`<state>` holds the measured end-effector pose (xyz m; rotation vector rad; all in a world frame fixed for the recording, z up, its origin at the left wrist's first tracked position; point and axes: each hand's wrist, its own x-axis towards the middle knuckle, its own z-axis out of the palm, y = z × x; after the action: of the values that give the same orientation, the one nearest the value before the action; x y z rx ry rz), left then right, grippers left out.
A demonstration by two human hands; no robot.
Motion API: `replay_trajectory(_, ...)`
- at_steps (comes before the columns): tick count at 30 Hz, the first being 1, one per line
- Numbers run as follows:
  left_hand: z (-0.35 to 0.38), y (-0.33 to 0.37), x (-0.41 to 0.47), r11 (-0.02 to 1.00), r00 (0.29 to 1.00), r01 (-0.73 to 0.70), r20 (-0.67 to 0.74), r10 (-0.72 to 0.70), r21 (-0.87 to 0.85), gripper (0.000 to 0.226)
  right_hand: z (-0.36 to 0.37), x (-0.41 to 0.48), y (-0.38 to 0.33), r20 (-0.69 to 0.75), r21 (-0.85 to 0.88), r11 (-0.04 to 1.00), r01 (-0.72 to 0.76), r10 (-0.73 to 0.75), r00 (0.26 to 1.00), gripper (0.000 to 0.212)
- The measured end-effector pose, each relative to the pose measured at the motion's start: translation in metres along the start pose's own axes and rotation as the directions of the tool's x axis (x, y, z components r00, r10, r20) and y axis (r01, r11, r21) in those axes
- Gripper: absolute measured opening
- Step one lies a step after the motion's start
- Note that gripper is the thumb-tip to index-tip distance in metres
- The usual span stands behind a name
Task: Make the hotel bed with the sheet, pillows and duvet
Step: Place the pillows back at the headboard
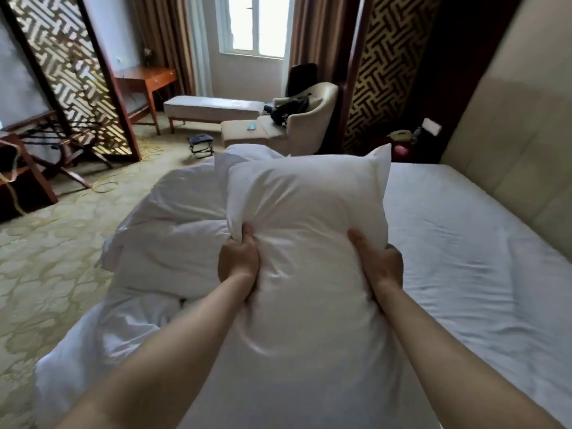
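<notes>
**bedmaker_q:** So where's the pillow (305, 209) at in this shot?

**linenfan:** Up in the air, dead centre, held out over the bed. Both hands are clamped on it. The left hand (239, 261) has a fistful of the case bunched up on the pillow's left side, the right hand (379, 263) is pressed into the right side with the thumb lying across the front. The hands are apart, one on each side, with the fabric puckered between them. The lower part of the pillow is motion-blurred, so I can't make out much there.

**bedmaker_q:** And the rest of the bedding?

**linenfan:** The duvet (168, 230) is heaped in a crumpled pile left of the pillow, running along that edge of the bed down toward the camera. Right of the pillow is the fitted sheet (470, 243), already on the mattress and mostly flat with a few wrinkles. Further right, the padded beige headboard (507, 144) runs along that side.

**bedmaker_q:** Anything behind it?

**linenfan:** Beyond the pillow there's a cream armchair (312, 119) with a dark bag (289, 108) on it and a footstool just in front of it. Left of that is a long bench (213, 108), then a wooden desk (145, 78). The window (255, 23) is straight behind. Patterned carpet (55, 258) off to the left of the duvet, and a lattice screen (71, 72) stands past that.
</notes>
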<state>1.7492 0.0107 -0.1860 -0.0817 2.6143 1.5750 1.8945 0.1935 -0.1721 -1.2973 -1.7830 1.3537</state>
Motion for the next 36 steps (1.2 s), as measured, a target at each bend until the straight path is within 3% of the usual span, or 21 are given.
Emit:
replay_trajectory(6, 0.078, 0.047, -0.119, 0.989, 0.977, -0.133, 0.161, 0.142, -0.067, 0.066, -0.155, -0.007, 0.047, -0.199, 0.068, 0.998, -0.017, 0.030, 0.980, 0.084)
replay_trajectory(18, 0.250, 0.085, -0.350, 0.984, 0.863, -0.111, 0.477, 0.164, -0.137, 0.065, -0.432, -0.008, 0.140, -0.482, 0.057, 0.997, -0.058, 0.079, 0.873, 0.061)
replay_trajectory(25, 0.339, 0.119, -0.393, 0.982, 0.818, -0.144, 0.543, 0.188, -0.122, 0.058, -0.502, 0.049, 0.175, -0.571, 0.068, 0.992, -0.104, 0.125, 0.812, 0.066)
replay_trajectory(36, 0.507, 0.192, -0.384, 0.988, 0.807, -0.124, 0.571, 0.153, -0.089, 0.058, -0.566, 0.215, 0.177, -0.577, 0.040, 0.985, -0.171, 0.162, 0.801, 0.063)
